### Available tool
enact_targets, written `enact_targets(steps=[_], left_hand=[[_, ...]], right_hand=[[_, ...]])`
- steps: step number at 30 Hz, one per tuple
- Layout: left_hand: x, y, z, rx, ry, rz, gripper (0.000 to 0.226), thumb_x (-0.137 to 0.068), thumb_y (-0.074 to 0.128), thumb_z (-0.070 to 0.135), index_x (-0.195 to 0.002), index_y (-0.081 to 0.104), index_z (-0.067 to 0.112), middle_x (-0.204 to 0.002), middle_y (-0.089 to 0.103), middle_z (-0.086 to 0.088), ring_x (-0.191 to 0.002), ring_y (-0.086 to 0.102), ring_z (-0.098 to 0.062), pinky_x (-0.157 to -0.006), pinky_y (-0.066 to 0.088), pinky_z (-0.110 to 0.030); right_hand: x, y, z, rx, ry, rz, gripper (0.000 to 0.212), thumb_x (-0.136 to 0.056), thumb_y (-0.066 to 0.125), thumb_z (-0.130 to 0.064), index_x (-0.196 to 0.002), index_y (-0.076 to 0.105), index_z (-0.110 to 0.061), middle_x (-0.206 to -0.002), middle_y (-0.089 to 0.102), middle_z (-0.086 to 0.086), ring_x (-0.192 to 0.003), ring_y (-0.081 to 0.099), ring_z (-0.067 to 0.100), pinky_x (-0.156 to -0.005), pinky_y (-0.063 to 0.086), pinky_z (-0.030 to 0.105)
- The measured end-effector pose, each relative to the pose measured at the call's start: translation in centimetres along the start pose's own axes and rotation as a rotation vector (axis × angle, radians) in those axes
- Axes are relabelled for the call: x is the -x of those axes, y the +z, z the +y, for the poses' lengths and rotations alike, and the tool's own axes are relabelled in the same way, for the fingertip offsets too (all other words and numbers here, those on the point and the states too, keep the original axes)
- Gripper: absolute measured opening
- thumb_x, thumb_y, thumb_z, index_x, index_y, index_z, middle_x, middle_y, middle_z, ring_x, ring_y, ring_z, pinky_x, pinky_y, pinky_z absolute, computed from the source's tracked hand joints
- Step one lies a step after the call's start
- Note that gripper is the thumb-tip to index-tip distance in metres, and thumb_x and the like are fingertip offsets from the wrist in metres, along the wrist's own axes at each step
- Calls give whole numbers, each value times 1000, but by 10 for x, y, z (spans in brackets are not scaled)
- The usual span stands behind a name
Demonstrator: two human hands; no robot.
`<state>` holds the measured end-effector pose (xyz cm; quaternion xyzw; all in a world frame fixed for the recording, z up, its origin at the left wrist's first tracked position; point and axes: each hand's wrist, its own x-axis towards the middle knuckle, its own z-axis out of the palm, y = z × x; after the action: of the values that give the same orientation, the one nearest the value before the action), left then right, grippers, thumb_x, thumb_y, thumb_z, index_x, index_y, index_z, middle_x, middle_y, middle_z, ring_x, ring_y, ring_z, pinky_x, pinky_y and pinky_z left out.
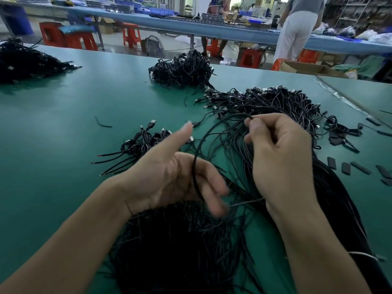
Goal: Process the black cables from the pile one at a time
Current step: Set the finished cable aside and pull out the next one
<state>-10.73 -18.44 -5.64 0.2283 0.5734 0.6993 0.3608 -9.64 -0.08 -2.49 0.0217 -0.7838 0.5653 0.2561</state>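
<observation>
1. Pinching one black cable (204, 138) between thumb and forefinger, the right hand (280, 158) holds it up over the green table (63, 128), with its other fingers curled in.
2. From that pinch the black cable bends in a wide arc to the left and down, then crosses the fingers of the left hand (169, 179).
3. The left hand lies palm up with its thumb stretched straight out. Its fingers are blurred, so I cannot tell whether they grasp the black cable or merely carry it.
4. Below those fingers the black cable is lost against the big pile (180, 247) of loose cables, which spreads under both wrists at the near edge of the table.
5. Behind the right hand the pile fans out to a crowd of plugs (214, 98) lying close together on the table.
6. Just left of the left thumb lies a small bundle (142, 143) of coiled cables, its bare wire ends pointing left.
7. Farther back, near the middle, sits a tangled heap (182, 71), and a second heap (25, 62) lies at the far left edge.
8. Right of the pile, short black sleeve pieces (345, 167) lie scattered, apart from one another.
9. Beyond the table stand red stools (70, 40) and a long blue bench (212, 30), with a person (294, 35) in white trousers beside it.
</observation>
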Motion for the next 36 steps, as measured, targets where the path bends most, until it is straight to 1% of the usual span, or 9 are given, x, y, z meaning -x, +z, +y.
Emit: enact_targets(steps=[3, 6, 11, 15, 20, 24, 31, 34, 36], left_hand=[[0, 0, 6, -39, 225, 341, 47, -82, 57, 61, -71, 69, 17, -49, 43, 8, -48, 45, -14, -83, 53, -41], [-1, -4, 8, -58, 507, 597, 9, -74, 76, 26, -81, 77, 20, -53, 41, 12, -53, 39, -8, -70, 51, -23], [-8, 0, 14, -48, 629, 908, 24, -70, 70, 1, -63, 74, 23, -58, 59, 4, -48, 44, -7, -48, 39, -18], [-4, 1, 18, -70, 659, 966, 25, -77, 65, 3, -67, 70, 25, -45, 36, 9, -38, 25, -5, -39, 28, -17], [-2, -1, 17, 21, 645, 991, 34, -97, 50, -2, -77, 65, 22, -46, 27, 11, -41, 19, -7, -39, 26, -17], [-3, -6, 14, 27, 632, 1037, 28, -99, 47, 0, -86, 64, 17, -49, 24, 9, -45, 18, -10, -41, 29, -18], [0, -17, 13, 124, 626, 992, 26, -88, 61, -3, -106, 61, 17, -80, 56, 4, -62, 57, -4, -66, 51, -20], [-7, -14, 4, 31, 365, 899, 67, -65, 80, -5, -120, 55, 24, -111, 63, 0, -99, 70, -14, -82, 57, -28], [-14, -4, -3, -133, 185, 801, 69, -67, 73, -19, -120, 59, 23, -112, 70, 3, -108, 68, -15, -82, 57, -27]], right_hand=[[-6, -6, 7, -39, 54, 97, 21, -102, 51, -18, -88, 60, -31, -75, 67, -14, -55, 55, -4, -51, 46, 13], [-3, -3, 9, -2, 65, 86, 22, -103, 49, -19, -88, 59, -30, -72, 63, -11, -46, 46, -2, -42, 34, 15], [2, 1, 6, 83, -54, 64, 23, -104, 47, -21, -85, 54, -32, -71, 60, -7, -47, 44, 1, -42, 32, 15], [1, -2, 12, 111, -15, -58, 19, -101, 53, -23, -86, 61, -29, -66, 61, -5, -45, 46, 1, -41, 33, 13], [0, -8, 19, 180, 80, -580, 30, -85, 61, -55, -86, 69, -26, -73, 67, -5, -54, 54, 2, -52, 47, 17], [3, -8, 20, 542, 127, -878, 33, -85, 67, -57, -80, 70, -25, -56, 53, -10, -48, 48, 3, -46, 37, 17], [1, -17, 21, 752, 35, -631, 44, -96, 50, -57, -80, 71, -22, -53, 51, -7, -44, 45, 7, -47, 35, 25], [-2, -20, 23, 537, -93, -434, 33, -95, 54, -49, -78, 72, -27, -56, 58, -11, -38, 42, 5, -43, 31, 19], [-3, -16, 22, 419, -142, -416, 33, -93, 54, -49, -78, 71, -25, -56, 58, -13, -40, 44, 6, -42, 31, 20]])
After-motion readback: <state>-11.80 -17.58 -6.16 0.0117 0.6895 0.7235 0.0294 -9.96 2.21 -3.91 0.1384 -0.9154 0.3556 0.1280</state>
